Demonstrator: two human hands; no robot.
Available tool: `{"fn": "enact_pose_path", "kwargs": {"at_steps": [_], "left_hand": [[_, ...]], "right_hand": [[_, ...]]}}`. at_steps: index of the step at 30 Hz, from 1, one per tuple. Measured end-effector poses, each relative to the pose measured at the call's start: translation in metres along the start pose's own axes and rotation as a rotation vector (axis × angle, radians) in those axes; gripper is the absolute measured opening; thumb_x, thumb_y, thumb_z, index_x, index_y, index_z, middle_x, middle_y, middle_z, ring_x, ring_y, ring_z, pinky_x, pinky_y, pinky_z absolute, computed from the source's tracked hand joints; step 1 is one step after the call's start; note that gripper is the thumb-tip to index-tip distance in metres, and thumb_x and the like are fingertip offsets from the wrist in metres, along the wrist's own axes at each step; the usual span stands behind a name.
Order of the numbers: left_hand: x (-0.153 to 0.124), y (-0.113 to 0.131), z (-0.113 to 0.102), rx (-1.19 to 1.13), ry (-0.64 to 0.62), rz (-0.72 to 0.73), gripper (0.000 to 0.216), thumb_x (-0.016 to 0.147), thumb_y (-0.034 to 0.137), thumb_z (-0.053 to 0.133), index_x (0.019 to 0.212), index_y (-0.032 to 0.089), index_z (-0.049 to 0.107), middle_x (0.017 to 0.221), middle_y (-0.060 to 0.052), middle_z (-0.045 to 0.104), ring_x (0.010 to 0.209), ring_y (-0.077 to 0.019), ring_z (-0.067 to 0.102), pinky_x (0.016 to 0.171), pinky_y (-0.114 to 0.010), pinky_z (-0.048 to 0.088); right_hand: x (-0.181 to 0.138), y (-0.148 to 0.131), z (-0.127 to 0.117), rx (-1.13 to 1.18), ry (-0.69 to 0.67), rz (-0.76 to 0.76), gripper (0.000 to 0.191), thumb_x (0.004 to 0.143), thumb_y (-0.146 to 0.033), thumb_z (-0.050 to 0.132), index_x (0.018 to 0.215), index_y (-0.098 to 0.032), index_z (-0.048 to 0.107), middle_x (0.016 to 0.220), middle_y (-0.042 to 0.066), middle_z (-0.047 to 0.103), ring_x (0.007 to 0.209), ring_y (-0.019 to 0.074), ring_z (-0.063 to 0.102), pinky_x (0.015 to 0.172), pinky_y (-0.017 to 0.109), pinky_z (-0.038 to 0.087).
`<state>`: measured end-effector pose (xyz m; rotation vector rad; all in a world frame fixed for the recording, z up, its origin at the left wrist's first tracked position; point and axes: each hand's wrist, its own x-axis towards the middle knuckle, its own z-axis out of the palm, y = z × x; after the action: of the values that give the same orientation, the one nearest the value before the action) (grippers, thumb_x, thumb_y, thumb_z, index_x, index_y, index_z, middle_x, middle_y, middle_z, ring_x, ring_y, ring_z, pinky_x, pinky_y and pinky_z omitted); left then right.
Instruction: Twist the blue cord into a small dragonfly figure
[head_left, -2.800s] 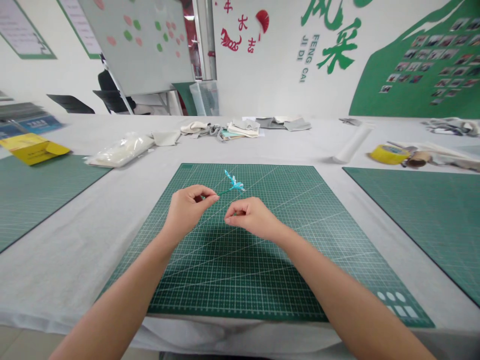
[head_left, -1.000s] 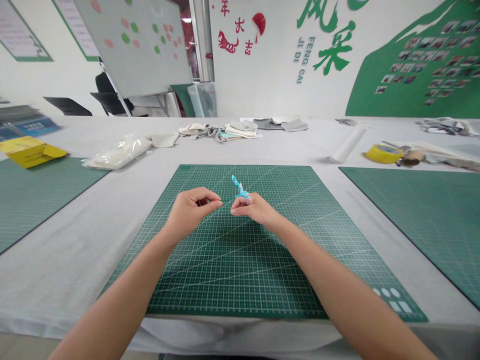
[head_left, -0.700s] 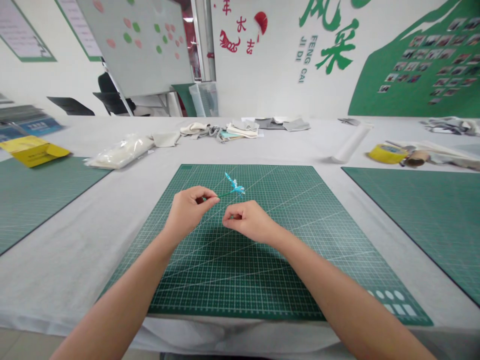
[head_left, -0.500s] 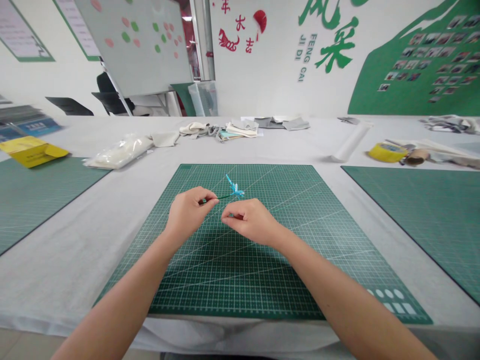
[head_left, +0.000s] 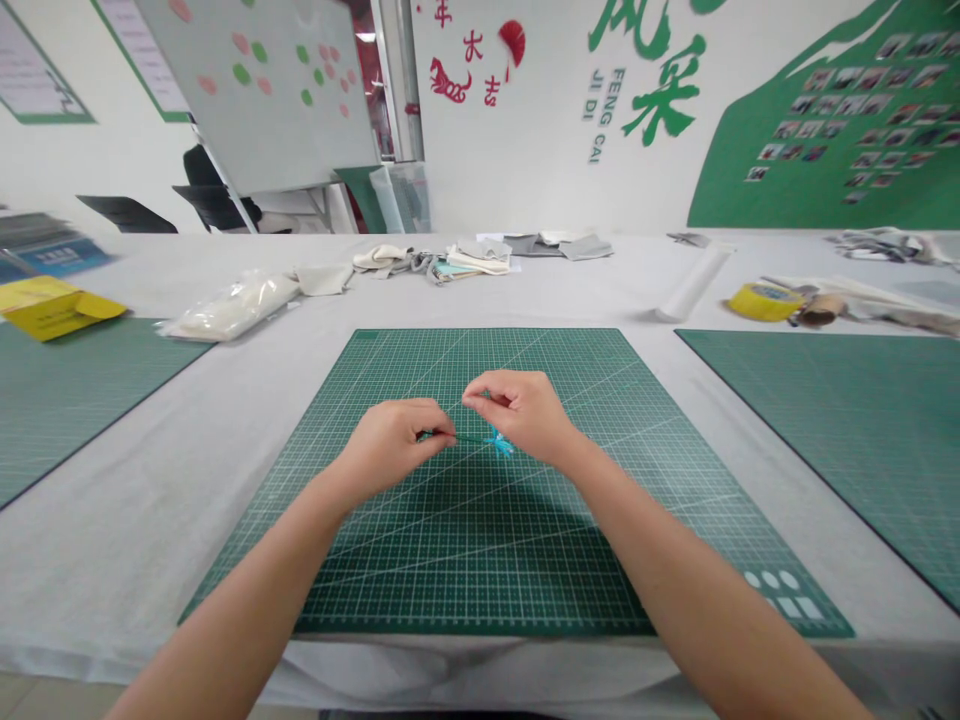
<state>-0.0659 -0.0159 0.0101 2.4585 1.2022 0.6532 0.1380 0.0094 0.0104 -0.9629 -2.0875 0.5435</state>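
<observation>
My left hand [head_left: 397,435] pinches a thin dark green stem [head_left: 472,438] between thumb and fingers. At the stem's right end sits a small light-blue piece with white patches [head_left: 501,443], like a craft flower; part of it is hidden behind my right hand. That right hand [head_left: 521,405] is held just above and beyond the stem, with thumb and forefinger pressed together. Whatever may be in this pinch is too small to make out. Both hands are over a green cutting mat [head_left: 420,560] with a white grid.
On either side lie more green cutting mats [head_left: 847,420]. Toward the back left are a yellow folder [head_left: 56,305] and a clear plastic bag [head_left: 232,305]. Fabric pieces [head_left: 480,257] lie along the far side, and yellow tape [head_left: 765,301] is at the right.
My left hand has moved right and nearer to me, turning the blue piece downward. My right hand has gone from the near side of the stem to above and beyond it.
</observation>
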Motion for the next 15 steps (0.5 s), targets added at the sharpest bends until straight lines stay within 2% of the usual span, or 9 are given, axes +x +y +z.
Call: {"fn": "enact_pose_path", "kwargs": {"at_steps": [6,15], "left_hand": [[-0.001,0.006,-0.004,-0.115,-0.055,0.049,0.013,0.085,0.02,0.058,0.077,0.02,0.068,0.078,0.0,0.068,0.073,-0.0136,0.061,0.07,-0.026,0.044],[-0.001,0.007,-0.008,-0.125,-0.057,0.059,0.015,0.086,0.024,0.058,0.077,0.02,0.069,0.076,-0.001,0.068,0.071,-0.0137,0.06,0.068,-0.026,0.044]], "right_hand": [[0.003,0.007,-0.004,0.031,-0.054,0.129,0.014,0.081,-0.029,0.062,0.075,-0.019,0.07,0.048,-0.006,0.044,0.047,0.0069,0.034,0.051,0.024,0.026],[0.008,0.019,-0.007,0.179,-0.143,0.274,0.013,0.076,-0.028,0.065,0.073,-0.016,0.068,0.048,-0.007,0.04,0.047,0.0062,0.032,0.051,0.024,0.025]]}}
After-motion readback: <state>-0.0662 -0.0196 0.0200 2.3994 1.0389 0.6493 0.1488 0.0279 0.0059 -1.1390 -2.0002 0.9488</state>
